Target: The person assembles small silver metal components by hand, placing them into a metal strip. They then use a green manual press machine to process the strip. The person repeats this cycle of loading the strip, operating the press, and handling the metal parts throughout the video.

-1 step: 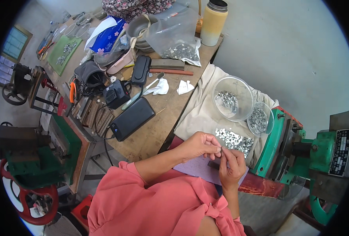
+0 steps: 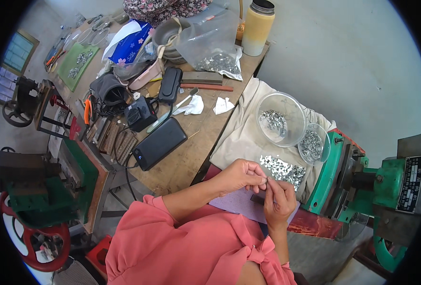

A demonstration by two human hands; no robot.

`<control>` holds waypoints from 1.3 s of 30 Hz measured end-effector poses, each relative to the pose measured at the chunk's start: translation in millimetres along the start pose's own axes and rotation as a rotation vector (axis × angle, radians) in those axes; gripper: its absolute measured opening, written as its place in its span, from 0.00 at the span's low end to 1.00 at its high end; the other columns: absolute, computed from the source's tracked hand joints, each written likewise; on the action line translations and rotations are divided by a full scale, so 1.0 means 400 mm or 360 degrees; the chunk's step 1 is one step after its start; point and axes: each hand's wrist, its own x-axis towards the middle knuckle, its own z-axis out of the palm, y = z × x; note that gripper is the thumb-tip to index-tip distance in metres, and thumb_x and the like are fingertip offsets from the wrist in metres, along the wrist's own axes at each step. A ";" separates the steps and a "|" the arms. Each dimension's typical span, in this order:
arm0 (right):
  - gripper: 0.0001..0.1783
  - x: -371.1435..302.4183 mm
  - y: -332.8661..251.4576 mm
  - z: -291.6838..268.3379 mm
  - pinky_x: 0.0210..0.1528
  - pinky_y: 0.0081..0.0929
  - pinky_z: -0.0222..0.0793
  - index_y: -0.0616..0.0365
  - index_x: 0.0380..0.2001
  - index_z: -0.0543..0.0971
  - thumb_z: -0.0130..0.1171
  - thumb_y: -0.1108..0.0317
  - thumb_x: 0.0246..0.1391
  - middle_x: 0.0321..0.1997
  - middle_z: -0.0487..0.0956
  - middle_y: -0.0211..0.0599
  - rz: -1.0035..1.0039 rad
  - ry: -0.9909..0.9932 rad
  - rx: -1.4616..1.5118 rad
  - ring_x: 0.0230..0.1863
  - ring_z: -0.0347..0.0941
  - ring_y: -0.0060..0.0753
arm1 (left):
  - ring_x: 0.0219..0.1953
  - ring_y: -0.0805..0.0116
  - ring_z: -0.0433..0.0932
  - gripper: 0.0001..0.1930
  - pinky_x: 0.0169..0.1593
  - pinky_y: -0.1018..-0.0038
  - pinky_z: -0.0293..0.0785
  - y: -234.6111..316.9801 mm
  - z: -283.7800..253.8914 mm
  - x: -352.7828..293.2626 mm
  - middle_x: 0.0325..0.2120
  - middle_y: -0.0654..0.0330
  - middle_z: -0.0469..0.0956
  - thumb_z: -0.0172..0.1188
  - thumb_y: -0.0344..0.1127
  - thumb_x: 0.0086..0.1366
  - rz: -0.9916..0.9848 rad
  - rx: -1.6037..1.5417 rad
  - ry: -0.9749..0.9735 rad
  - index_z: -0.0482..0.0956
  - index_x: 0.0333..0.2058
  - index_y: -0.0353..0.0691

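Note:
My left hand (image 2: 241, 177) and my right hand (image 2: 280, 202) meet at their fingertips, both pinched closed. Whatever lies between the fingers is too small to name. Just beyond them a pile of small shiny metal pieces (image 2: 286, 171) is spread on a beige cloth (image 2: 234, 145). A large clear tub (image 2: 291, 137) with more metal bits stands behind the pile. Beside it, a smaller clear cup (image 2: 311, 144) holds several silvery pieces. Under my hands lies a purple mat (image 2: 239, 202), partly covered by my wrists.
To the right stands a green machine (image 2: 326, 175) with a metal shaft. On the wooden table (image 2: 172, 167) at the left are a black power bank (image 2: 160, 144), a black adapter (image 2: 140, 114), a toothbrush (image 2: 187, 100), a bag of metal pieces (image 2: 218, 61) and a yellow bottle (image 2: 258, 29).

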 end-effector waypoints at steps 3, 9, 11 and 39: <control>0.17 -0.003 -0.005 -0.001 0.30 0.30 0.69 0.56 0.41 0.86 0.69 0.80 0.45 0.30 0.77 0.34 -0.0021 -0.0028 -0.0030 0.28 0.74 0.34 | 0.27 0.76 0.80 0.07 0.29 0.81 0.70 0.008 0.001 -0.006 0.30 0.57 0.85 0.64 0.31 0.65 0.0013 0.0053 0.0029 0.81 0.38 0.34; 0.17 -0.004 -0.013 -0.005 0.31 0.30 0.71 0.58 0.42 0.86 0.67 0.82 0.47 0.31 0.78 0.37 0.0150 -0.0035 0.0089 0.28 0.75 0.35 | 0.26 0.75 0.81 0.06 0.30 0.80 0.72 0.080 -0.016 -0.049 0.30 0.56 0.85 0.63 0.29 0.64 0.0191 0.0163 0.0290 0.81 0.38 0.34; 0.16 -0.009 -0.008 -0.012 0.30 0.29 0.71 0.58 0.42 0.85 0.66 0.82 0.48 0.31 0.78 0.37 0.0187 -0.0046 0.0121 0.28 0.76 0.35 | 0.26 0.74 0.81 0.05 0.31 0.80 0.73 0.145 -0.049 -0.079 0.30 0.56 0.85 0.63 0.28 0.64 0.0339 0.0259 0.0482 0.81 0.38 0.34; 0.14 -0.120 0.026 -0.058 0.33 0.31 0.73 0.59 0.42 0.85 0.63 0.83 0.51 0.32 0.78 0.41 0.0509 -0.0257 0.0048 0.31 0.77 0.38 | 0.34 0.62 0.86 0.16 0.42 0.67 0.78 0.712 -0.595 -0.068 0.29 0.57 0.86 0.60 0.36 0.56 0.0886 0.2139 0.1919 0.86 0.43 0.43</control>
